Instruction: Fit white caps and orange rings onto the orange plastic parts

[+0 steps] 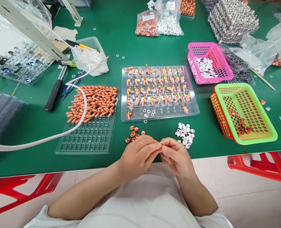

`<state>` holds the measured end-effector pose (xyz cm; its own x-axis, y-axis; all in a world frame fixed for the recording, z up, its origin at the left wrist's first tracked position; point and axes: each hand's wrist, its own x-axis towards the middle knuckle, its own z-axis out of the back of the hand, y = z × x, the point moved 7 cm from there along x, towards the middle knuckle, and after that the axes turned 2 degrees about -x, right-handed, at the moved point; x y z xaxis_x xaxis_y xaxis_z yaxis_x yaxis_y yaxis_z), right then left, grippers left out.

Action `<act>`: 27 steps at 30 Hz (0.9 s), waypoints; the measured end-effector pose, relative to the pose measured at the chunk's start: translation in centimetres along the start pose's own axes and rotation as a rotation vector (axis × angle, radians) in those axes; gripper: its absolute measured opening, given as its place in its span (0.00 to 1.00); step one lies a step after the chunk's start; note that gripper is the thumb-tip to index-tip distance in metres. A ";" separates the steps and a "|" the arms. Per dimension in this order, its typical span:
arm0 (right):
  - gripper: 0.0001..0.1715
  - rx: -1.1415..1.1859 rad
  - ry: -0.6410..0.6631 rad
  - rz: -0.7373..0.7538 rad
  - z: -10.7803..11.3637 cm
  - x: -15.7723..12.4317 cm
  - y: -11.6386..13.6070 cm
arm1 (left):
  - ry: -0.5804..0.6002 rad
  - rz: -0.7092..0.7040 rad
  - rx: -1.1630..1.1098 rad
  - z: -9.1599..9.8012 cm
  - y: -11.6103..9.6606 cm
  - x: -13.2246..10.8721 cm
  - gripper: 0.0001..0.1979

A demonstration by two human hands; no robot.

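Note:
My left hand (pixel 137 155) and my right hand (pixel 175 155) meet at the near edge of the green table, fingers pinched together on a small orange part (pixel 161 145) that mostly hides between the fingertips. Just beyond the left hand lies a little cluster of orange caps (pixel 133 133). A heap of small white discs (pixel 185 133) lies beyond the right hand. Farther back stands a clear tray (pixel 194 109) with rows of orange curved pieces in its pockets. To its left a second clear tray (pixel 88 142) carries a stack of orange curved pieces (pixel 94 102).
A green basket (pixel 268 134) over an orange one holds orange caps at the right; a pink basket (pixel 226 76) holds white discs. A hammer (pixel 54 91), white hose (pixel 59 134), bagged parts (pixel 159 22) and metal tubes (pixel 233 19) lie farther back. Red stools (pixel 261 166) stand below.

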<state>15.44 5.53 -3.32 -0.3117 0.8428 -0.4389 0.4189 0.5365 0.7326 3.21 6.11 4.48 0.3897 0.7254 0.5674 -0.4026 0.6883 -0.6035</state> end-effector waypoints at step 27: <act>0.25 -1.270 0.080 1.054 -2.1 -3.9 4.0 | 0.214 1.202 -1.080 -3.4 4.6 -2.9 0.09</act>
<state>16.55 4.32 2.39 -0.4175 0.7634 0.4928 -0.4473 -0.6447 0.6198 3.02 7.16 -1.84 0.4365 0.7329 -0.5219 0.1566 -0.6331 -0.7581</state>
